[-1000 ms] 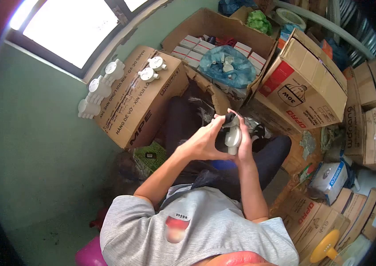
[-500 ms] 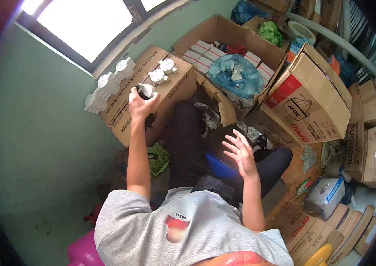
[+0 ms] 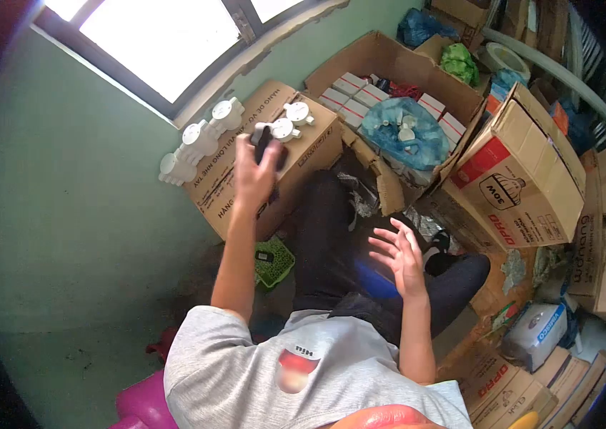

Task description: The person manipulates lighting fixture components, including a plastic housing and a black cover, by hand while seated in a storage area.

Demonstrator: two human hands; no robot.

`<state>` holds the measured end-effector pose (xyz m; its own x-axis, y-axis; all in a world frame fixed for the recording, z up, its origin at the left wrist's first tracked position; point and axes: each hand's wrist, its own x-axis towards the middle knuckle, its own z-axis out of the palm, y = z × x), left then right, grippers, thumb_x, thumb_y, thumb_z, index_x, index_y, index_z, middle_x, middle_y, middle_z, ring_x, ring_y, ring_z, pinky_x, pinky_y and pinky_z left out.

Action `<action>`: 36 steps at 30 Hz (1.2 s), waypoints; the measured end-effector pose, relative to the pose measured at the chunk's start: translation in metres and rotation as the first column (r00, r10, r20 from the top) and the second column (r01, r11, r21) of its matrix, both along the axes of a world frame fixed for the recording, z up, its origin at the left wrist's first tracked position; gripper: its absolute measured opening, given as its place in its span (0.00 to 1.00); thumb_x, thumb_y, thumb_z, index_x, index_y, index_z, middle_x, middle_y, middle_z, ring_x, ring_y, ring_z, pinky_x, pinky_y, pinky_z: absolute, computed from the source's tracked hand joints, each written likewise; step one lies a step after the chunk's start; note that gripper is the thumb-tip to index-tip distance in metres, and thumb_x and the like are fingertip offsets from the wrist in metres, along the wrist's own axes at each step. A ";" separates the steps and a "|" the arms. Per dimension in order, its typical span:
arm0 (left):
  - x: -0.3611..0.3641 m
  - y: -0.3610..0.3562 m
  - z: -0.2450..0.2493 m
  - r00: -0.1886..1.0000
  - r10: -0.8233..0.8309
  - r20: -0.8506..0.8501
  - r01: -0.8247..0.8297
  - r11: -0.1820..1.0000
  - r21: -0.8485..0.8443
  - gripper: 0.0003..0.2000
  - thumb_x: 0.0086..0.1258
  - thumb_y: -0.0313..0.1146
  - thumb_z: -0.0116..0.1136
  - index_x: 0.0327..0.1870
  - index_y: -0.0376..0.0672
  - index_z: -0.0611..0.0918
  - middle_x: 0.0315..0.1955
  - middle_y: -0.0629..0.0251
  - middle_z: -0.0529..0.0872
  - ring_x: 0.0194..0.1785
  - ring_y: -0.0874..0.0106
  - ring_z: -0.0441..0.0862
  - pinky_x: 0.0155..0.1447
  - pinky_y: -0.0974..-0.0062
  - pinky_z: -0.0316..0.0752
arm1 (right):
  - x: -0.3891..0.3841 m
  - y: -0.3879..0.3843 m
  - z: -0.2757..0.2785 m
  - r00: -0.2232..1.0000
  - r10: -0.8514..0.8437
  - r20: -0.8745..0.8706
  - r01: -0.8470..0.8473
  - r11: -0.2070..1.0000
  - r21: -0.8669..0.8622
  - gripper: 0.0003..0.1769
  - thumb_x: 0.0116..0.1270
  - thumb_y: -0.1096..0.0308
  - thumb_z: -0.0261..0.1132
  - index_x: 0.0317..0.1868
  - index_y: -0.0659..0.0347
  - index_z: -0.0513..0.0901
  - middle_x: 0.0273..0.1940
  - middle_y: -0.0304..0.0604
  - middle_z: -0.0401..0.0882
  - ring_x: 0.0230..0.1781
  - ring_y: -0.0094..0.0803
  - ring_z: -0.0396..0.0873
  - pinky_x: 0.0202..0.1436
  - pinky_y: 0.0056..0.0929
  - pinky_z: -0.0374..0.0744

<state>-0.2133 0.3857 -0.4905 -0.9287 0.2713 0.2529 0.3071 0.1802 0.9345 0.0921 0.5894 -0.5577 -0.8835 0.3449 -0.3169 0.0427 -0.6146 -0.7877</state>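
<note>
My left hand (image 3: pixel 255 171) is closed around a dark object (image 3: pixel 263 141), blurred and partly covered by the fingers, above the closed cardboard box (image 3: pixel 217 193). Something white shows at its upper end. Just right of it, two round white fittings (image 3: pixel 299 112) lie on the box top. More white fittings (image 3: pixel 199 138) form a row along the box's wall side. My right hand (image 3: pixel 404 259) is raised over my lap, fingers spread, holding nothing.
An open carton (image 3: pixel 428 68) holds small white boxes and a blue plastic bag (image 3: pixel 403 132) with white parts. Right of it leans an OPPRO-type carton (image 3: pixel 524 168). A green basket (image 3: pixel 274 262) stands below the closed box. Further cartons (image 3: pixel 496 379) lie at lower right.
The whole view has shifted, moving the scene right and slightly down. In my left hand the dark object now shows more, and the white piece shows less. My right hand stays raised and open.
</note>
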 end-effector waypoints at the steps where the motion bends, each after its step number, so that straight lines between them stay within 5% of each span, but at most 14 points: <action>1: 0.020 0.005 -0.003 0.992 -0.106 -0.065 0.098 0.989 -0.110 0.19 0.80 0.38 0.66 0.62 0.38 0.74 0.39 0.66 0.81 0.39 0.74 0.79 0.42 0.71 0.76 | -0.010 -0.006 0.002 0.999 -0.004 -0.032 0.001 0.996 -0.084 0.44 0.83 0.39 0.59 0.86 0.55 0.56 0.74 0.62 0.71 0.71 0.54 0.79 0.64 0.55 0.86; 2: 0.064 0.024 0.021 0.916 -0.350 0.196 0.321 0.933 0.164 0.20 0.80 0.39 0.67 0.63 0.38 0.74 0.40 0.65 0.79 0.39 0.75 0.75 0.44 0.70 0.75 | -0.019 -0.013 0.009 0.998 0.029 -0.061 -0.040 0.980 -0.194 0.48 0.81 0.33 0.58 0.88 0.47 0.50 0.80 0.63 0.63 0.75 0.55 0.74 0.64 0.60 0.86; 3: 0.083 0.028 0.023 0.839 -0.488 0.240 0.493 0.869 0.044 0.22 0.79 0.40 0.68 0.64 0.38 0.75 0.45 0.59 0.83 0.44 0.69 0.82 0.50 0.65 0.79 | -0.025 -0.017 0.009 0.987 0.046 -0.155 -0.098 0.934 -0.344 0.47 0.81 0.34 0.59 0.88 0.44 0.51 0.80 0.62 0.61 0.77 0.58 0.71 0.63 0.65 0.86; 4: 0.090 0.034 0.033 0.813 -0.581 -0.050 0.558 0.800 -0.221 0.20 0.78 0.38 0.69 0.61 0.37 0.78 0.55 0.52 0.87 0.54 0.62 0.88 0.57 0.63 0.82 | -0.030 -0.021 0.012 0.984 0.045 -0.173 -0.111 0.914 -0.391 0.45 0.81 0.36 0.60 0.87 0.46 0.53 0.79 0.60 0.63 0.75 0.57 0.73 0.61 0.66 0.87; 5: 0.082 0.042 0.039 0.714 -0.594 -0.372 0.478 0.801 -0.361 0.15 0.76 0.37 0.70 0.53 0.36 0.84 0.58 0.50 0.90 0.59 0.58 0.90 0.62 0.63 0.83 | -0.032 -0.023 0.014 0.981 0.042 -0.189 -0.123 0.891 -0.438 0.43 0.82 0.39 0.61 0.86 0.47 0.56 0.78 0.58 0.66 0.74 0.57 0.75 0.59 0.67 0.88; 9: -0.007 0.034 0.028 0.829 -0.164 -0.535 -0.009 0.952 -0.305 0.05 0.71 0.30 0.69 0.41 0.38 0.90 0.37 0.54 0.93 0.42 0.59 0.92 0.51 0.64 0.86 | -0.005 -0.007 -0.007 0.992 -0.056 -0.114 0.027 0.970 -0.242 0.27 0.82 0.62 0.60 0.77 0.55 0.68 0.67 0.52 0.80 0.61 0.50 0.86 0.56 0.62 0.91; 13: -0.159 -0.013 0.010 0.864 0.027 -0.502 -0.406 0.627 -0.665 0.19 0.68 0.42 0.70 0.57 0.45 0.87 0.54 0.53 0.91 0.61 0.54 0.87 0.68 0.48 0.77 | 0.026 0.011 -0.002 0.972 -0.176 -0.159 0.163 0.983 -0.088 0.23 0.76 0.70 0.63 0.70 0.60 0.77 0.65 0.52 0.83 0.61 0.48 0.86 0.58 0.62 0.91; 18: -0.225 -0.040 0.001 0.959 -0.123 -0.257 -0.227 0.217 -0.949 0.28 0.66 0.40 0.70 0.70 0.55 0.80 0.69 0.55 0.79 0.75 0.54 0.74 0.75 0.43 0.68 | 0.066 0.034 -0.013 0.927 -0.177 -0.329 0.244 0.954 0.175 0.31 0.74 0.54 0.74 0.70 0.62 0.79 0.64 0.52 0.84 0.62 0.43 0.86 0.54 0.57 0.94; 21: -0.236 -0.051 -0.004 0.929 -0.188 -0.319 -0.282 0.198 -0.939 0.30 0.64 0.35 0.69 0.71 0.60 0.79 0.66 0.58 0.79 0.72 0.54 0.76 0.74 0.46 0.69 | 0.087 0.040 -0.023 0.935 -0.252 -0.249 0.293 0.945 0.143 0.31 0.76 0.51 0.73 0.69 0.62 0.79 0.63 0.51 0.85 0.62 0.41 0.87 0.50 0.54 0.95; 25: -0.241 -0.051 -0.002 0.933 -0.221 -0.285 -0.248 0.182 -0.952 0.30 0.61 0.29 0.70 0.67 0.60 0.78 0.63 0.59 0.80 0.72 0.54 0.76 0.72 0.49 0.69 | 0.087 0.042 -0.015 0.926 -0.370 -0.075 0.375 0.878 0.296 0.20 0.75 0.70 0.63 0.65 0.65 0.82 0.58 0.48 0.87 0.60 0.39 0.85 0.66 0.41 0.83; 29: -0.231 -0.043 0.011 0.909 -0.205 -0.364 -0.297 0.294 -0.908 0.29 0.61 0.29 0.72 0.65 0.59 0.79 0.60 0.58 0.81 0.70 0.52 0.78 0.69 0.47 0.73 | 0.089 0.043 -0.024 0.900 -0.436 -0.032 0.433 0.879 0.200 0.23 0.68 0.75 0.59 0.63 0.65 0.82 0.59 0.47 0.86 0.61 0.39 0.83 0.72 0.39 0.76; 31: -0.209 -0.031 0.026 0.880 -0.007 -0.475 -0.321 0.728 -0.606 0.32 0.59 0.31 0.75 0.67 0.60 0.78 0.57 0.55 0.80 0.64 0.49 0.81 0.63 0.44 0.78 | 0.088 0.048 -0.029 0.898 -0.436 -0.059 0.438 0.876 0.203 0.24 0.70 0.73 0.58 0.65 0.66 0.82 0.60 0.47 0.86 0.63 0.39 0.83 0.73 0.40 0.76; 33: -0.167 -0.018 0.041 0.803 -0.007 -0.597 -0.332 0.825 -0.457 0.34 0.61 0.34 0.77 0.71 0.55 0.76 0.56 0.56 0.81 0.58 0.53 0.85 0.58 0.46 0.82 | 0.086 0.051 -0.036 0.899 -0.430 -0.081 0.437 0.877 0.200 0.25 0.71 0.71 0.58 0.66 0.66 0.81 0.62 0.47 0.85 0.64 0.39 0.82 0.74 0.40 0.76; 36: -0.098 0.009 0.035 0.999 -0.037 0.028 0.029 0.965 0.259 0.32 0.69 0.37 0.75 0.73 0.45 0.73 0.54 0.60 0.83 0.54 0.65 0.86 0.53 0.63 0.87 | 0.074 0.052 -0.041 0.884 -0.418 -0.211 0.414 0.908 -0.064 0.23 0.75 0.66 0.61 0.68 0.61 0.81 0.61 0.36 0.82 0.61 0.28 0.79 0.66 0.33 0.75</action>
